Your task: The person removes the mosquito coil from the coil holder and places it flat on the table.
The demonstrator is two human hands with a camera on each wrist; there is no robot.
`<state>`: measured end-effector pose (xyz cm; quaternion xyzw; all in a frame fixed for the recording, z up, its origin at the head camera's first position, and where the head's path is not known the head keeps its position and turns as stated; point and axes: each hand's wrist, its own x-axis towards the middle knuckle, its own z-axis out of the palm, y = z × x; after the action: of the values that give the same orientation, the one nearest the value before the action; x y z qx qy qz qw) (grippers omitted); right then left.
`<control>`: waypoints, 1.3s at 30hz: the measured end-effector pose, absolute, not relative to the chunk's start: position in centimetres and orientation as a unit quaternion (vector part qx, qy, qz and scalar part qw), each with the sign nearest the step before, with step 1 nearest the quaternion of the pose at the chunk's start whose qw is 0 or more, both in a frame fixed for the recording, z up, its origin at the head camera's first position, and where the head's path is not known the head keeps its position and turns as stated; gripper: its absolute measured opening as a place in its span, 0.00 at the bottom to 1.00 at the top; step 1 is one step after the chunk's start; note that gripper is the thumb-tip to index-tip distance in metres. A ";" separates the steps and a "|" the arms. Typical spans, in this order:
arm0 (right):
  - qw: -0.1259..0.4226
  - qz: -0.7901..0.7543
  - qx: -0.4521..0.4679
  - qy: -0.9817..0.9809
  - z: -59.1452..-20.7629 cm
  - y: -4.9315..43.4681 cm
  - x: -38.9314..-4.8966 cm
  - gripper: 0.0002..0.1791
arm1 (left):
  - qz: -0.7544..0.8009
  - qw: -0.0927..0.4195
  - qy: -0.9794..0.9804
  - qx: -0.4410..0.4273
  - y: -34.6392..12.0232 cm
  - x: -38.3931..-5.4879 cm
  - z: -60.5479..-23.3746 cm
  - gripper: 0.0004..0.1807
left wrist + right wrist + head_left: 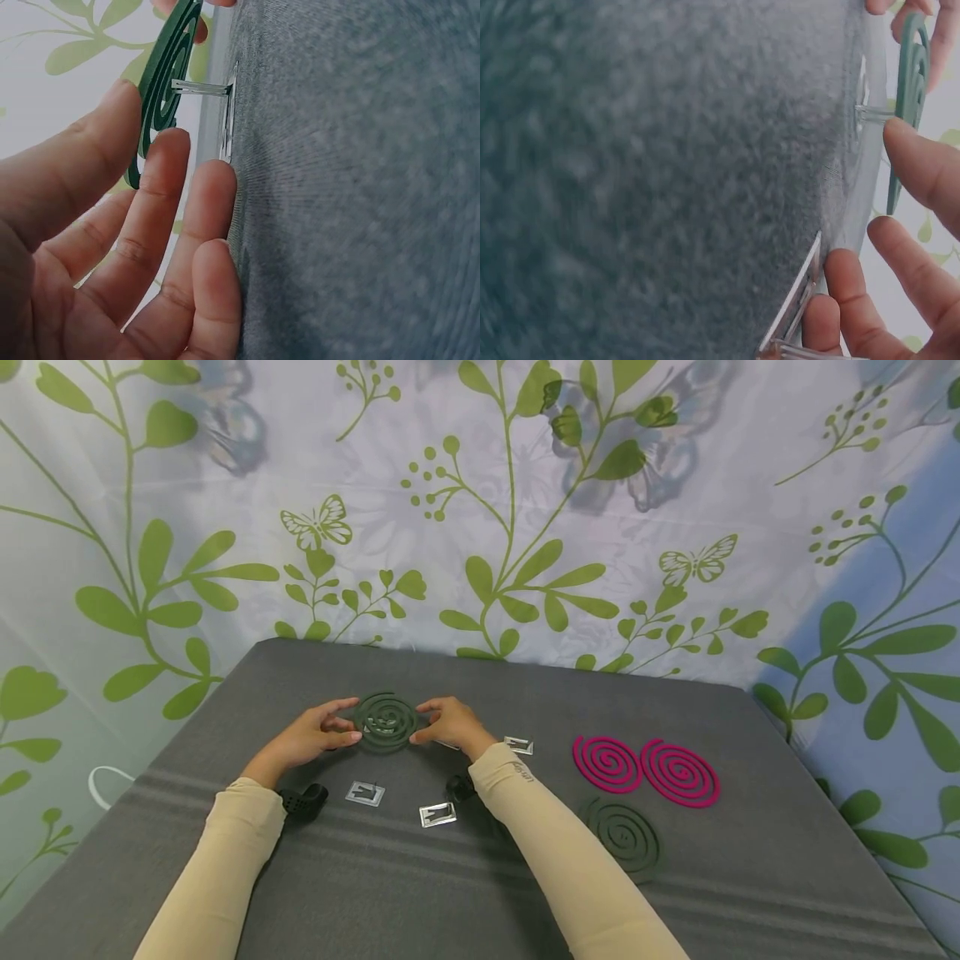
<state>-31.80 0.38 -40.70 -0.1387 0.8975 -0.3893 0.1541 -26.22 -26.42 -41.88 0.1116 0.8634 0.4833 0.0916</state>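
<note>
A dark green mosquito coil (386, 748) is held level a little above the grey table, between both hands. My left hand (311, 731) pinches its left edge, with the thumb on the upper face and a finger below. At the opposite edge, my right hand (450, 724) holds the coil between thumb and index finger. Beneath it a thin metal coil stand (201, 88) rises from the tabletop, its upright tongue reaching the coil's middle; whether it is seated there I cannot tell. Near the right hand's lower fingers lies another metal stand (791, 300), mostly hidden in the head view.
Nearer me lie two flat metal stands (365, 792) (437, 814), with one more stand (518, 745) right of the right hand. Two pink coils (607, 764) (681, 772) and a second green coil (622, 835) rest on the right side of the grey table (750, 860). A leaf-patterned curtain (420, 577) hangs behind.
</note>
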 end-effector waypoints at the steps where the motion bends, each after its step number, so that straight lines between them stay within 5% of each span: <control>1: 0.150 -0.384 -0.137 0.901 -40.7 0.3 -31.8 0.31 | 0.480 0.089 0.865 0.111 -26.4 -26.2 -41.9 0.39; 39: 0.078 -0.523 -0.217 0.821 -39.9 2.2 -31.8 0.30 | 0.523 0.038 0.843 0.124 -25.2 -25.7 -38.9 0.42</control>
<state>-31.77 2.21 -39.89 -0.2169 0.8205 -0.5230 0.0782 -25.72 -25.24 -38.89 0.1244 0.8426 0.5226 0.0377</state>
